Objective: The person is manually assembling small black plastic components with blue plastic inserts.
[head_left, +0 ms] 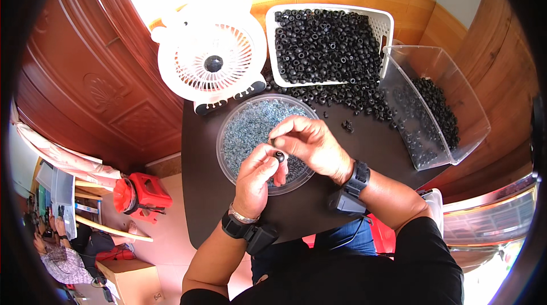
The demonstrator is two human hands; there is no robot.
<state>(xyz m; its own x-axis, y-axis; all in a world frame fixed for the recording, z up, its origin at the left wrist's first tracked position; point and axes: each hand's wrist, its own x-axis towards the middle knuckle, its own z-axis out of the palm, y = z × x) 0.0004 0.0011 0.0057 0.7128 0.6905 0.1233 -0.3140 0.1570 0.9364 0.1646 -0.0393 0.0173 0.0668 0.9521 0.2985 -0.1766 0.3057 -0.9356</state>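
Note:
My left hand [254, 176] is closed around a small round black plastic part [279, 156] with a hole in its end, which shows at the fingertips. Just above it, my right hand [312, 144] pinches thumb and forefinger together; what lies between them is too small to make out. Both hands are over a round clear tub [221, 163] filled with tiny bluish see-through pieces [249, 128]. Part of the tub's near side is hidden by my hands.
Behind stands a white basket [388, 24] heaped with small black parts [325, 45], more of them spilled on the dark table [219, 214]. A clear bin [476, 128] of black parts leans at right, a white fan [213, 64] stands at left. People [68, 262] sit far left.

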